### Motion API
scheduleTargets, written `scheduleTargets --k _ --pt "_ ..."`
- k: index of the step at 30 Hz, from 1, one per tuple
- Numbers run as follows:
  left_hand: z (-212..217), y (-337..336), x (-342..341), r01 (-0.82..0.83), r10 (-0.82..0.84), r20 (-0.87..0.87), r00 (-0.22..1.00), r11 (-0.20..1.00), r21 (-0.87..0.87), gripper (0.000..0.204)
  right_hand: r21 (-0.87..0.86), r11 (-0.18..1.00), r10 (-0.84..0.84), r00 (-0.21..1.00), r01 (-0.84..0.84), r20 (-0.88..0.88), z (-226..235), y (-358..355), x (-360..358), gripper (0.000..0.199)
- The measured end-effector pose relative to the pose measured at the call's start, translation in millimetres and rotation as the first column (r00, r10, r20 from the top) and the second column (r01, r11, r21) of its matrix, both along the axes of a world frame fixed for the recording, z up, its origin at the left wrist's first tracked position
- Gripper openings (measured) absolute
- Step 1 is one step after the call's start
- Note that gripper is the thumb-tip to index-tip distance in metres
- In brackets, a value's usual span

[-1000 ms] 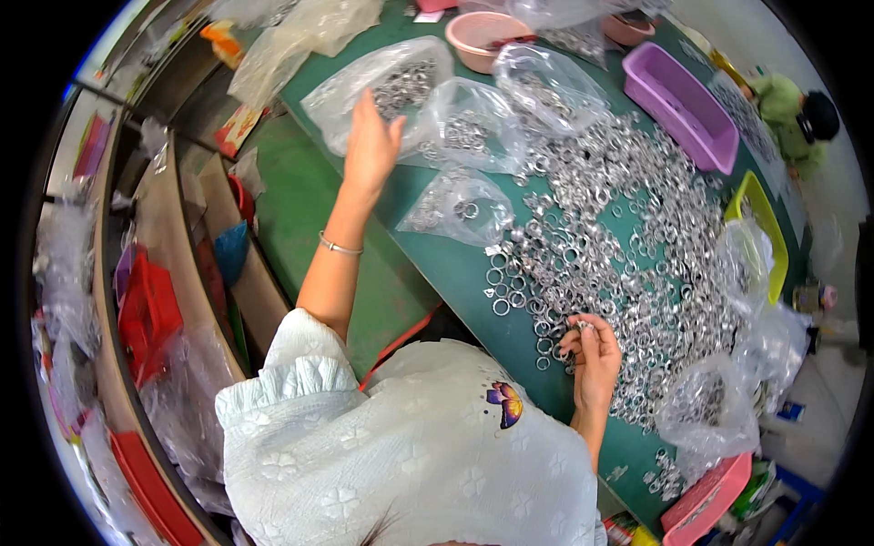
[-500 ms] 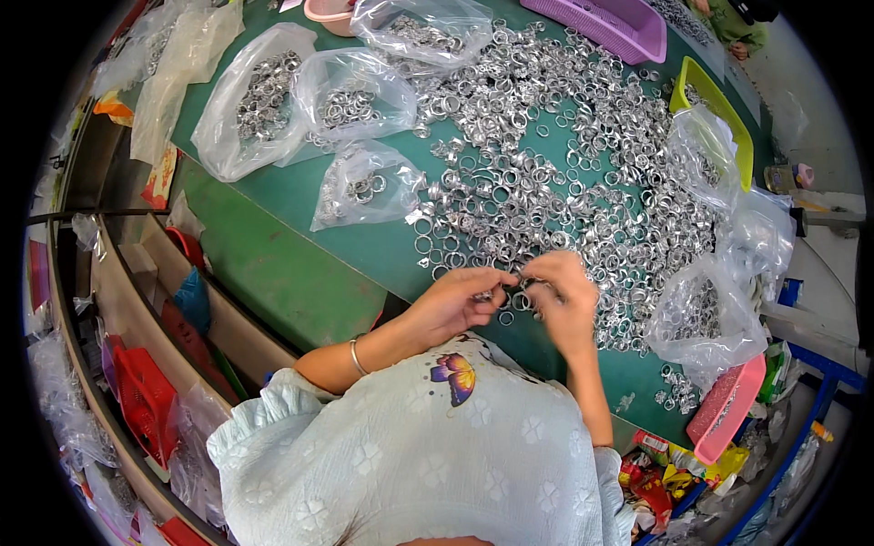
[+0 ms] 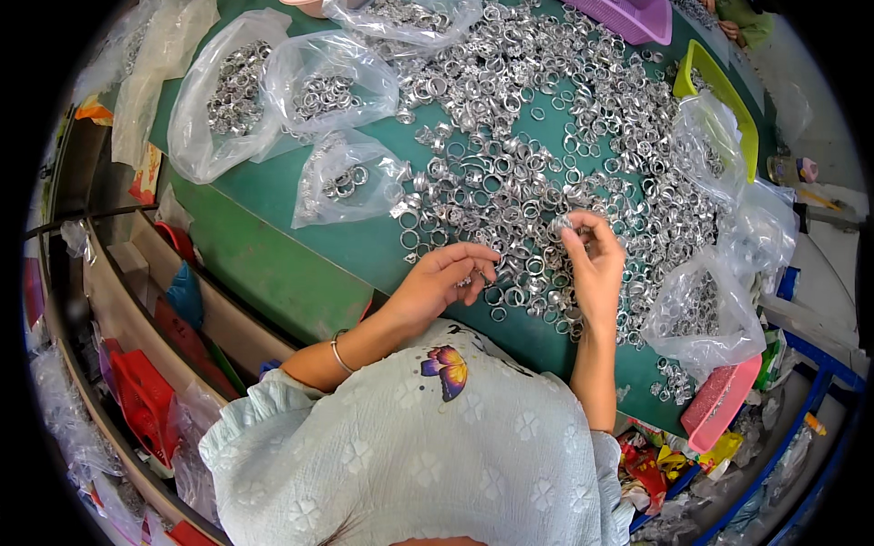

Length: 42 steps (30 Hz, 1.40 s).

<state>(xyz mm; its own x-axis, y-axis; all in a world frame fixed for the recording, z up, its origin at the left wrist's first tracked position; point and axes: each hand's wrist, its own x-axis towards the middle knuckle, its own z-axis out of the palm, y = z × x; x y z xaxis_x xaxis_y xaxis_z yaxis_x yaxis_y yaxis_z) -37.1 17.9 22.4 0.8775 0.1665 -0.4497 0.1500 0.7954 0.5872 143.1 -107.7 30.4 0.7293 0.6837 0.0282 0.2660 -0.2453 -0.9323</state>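
A wide heap of silver-coloured metal rings (image 3: 510,173) spreads over the green tabletop (image 3: 364,250). My left hand (image 3: 437,284) is at the near edge of the heap, its fingers curled in around a few small silver rings that show between them. Over the middle of the heap, my right hand (image 3: 596,264) pinches a silver ring (image 3: 562,223) between thumb and fingertips. The two hands are apart. Exactly how many rings the left fingers hold is hidden.
Clear plastic bags (image 3: 346,77) with rings lie at the far left, and another bag (image 3: 706,309) at the right. A lime-green basket (image 3: 748,127), a purple basket (image 3: 642,23) and a pink basket (image 3: 719,400) border the heap. Another person's hand (image 3: 730,29) shows at the far right.
My right hand has moved away from my left, rightward and farther out over the heap, and now pinches a ring. My left hand has shifted slightly left.
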Motion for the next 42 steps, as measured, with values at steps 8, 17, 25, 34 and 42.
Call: scheduleTargets --k 8,17,25,34,42 --pt "-5.3 1.7 9.6 -0.036 0.050 0.031 0.998 0.942 -0.335 0.027 0.199 0.968 0.068 0.604 0.152 -0.794 15.9 -20.7 -16.7 0.021" --pt "0.4 -5.7 18.0 -0.099 0.072 0.102 0.992 0.949 0.298 0.025 -0.209 0.956 -0.055 0.827 0.205 0.559 22.6 -37.7 18.4 0.026" --pt "-7.9 14.7 111.8 -0.028 -0.267 -0.074 0.961 -0.359 0.933 0.052 -0.502 0.856 0.395 0.784 -0.124 0.480 8.8 -34.6 4.5 0.054" --pt "5.3 9.5 80.1 -0.056 -0.521 -0.162 0.838 -0.378 0.924 0.049 0.012 1.000 -0.003 0.998 0.004 -0.056 11.2 -55.0 44.9 0.015" --pt "6.0 86.7 241.6 -0.118 -0.103 0.091 0.990 -0.291 0.949 0.048 0.070 0.982 -0.178 0.730 0.177 0.660 -13.4 76.6 180.8 0.036"
